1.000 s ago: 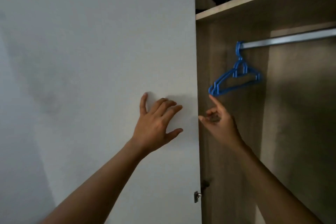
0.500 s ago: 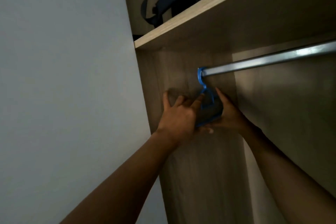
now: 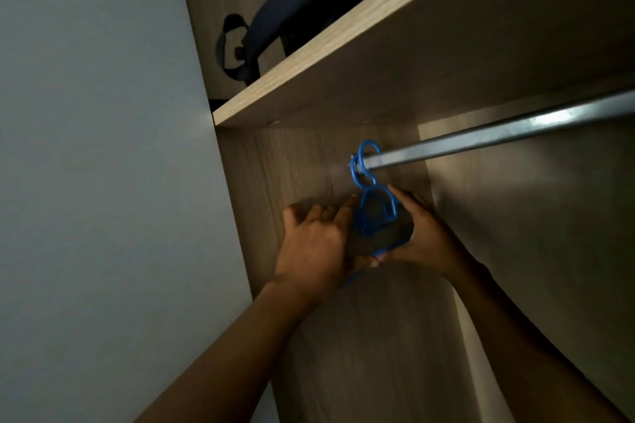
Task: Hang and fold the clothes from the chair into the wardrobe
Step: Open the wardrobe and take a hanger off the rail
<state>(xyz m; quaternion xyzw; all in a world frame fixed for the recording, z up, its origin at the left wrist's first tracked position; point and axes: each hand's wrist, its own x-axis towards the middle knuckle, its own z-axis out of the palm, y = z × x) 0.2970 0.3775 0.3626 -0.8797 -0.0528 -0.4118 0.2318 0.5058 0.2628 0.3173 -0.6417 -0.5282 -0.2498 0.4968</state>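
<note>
Blue plastic hangers (image 3: 374, 213) hang by their hooks at the left end of the wardrobe's metal rail (image 3: 481, 142). Two hooks show at the rail. My right hand (image 3: 422, 233) wraps around the hangers' right side from below. My left hand (image 3: 316, 244) presses against their left side, fingers partly spread, thumb under the lower bar. The lower parts of the hangers are hidden between my hands. No clothes from the chair are in view.
A wooden shelf (image 3: 309, 79) runs above the rail, with a dark blue bag (image 3: 295, 3) and its strap on top. The white wardrobe door (image 3: 96, 148) fills the left. The wooden side panel (image 3: 343, 336) lies right behind my hands.
My left hand has left the white door and joined my right hand on the hangers. My view has moved closer and tilted up under the shelf.
</note>
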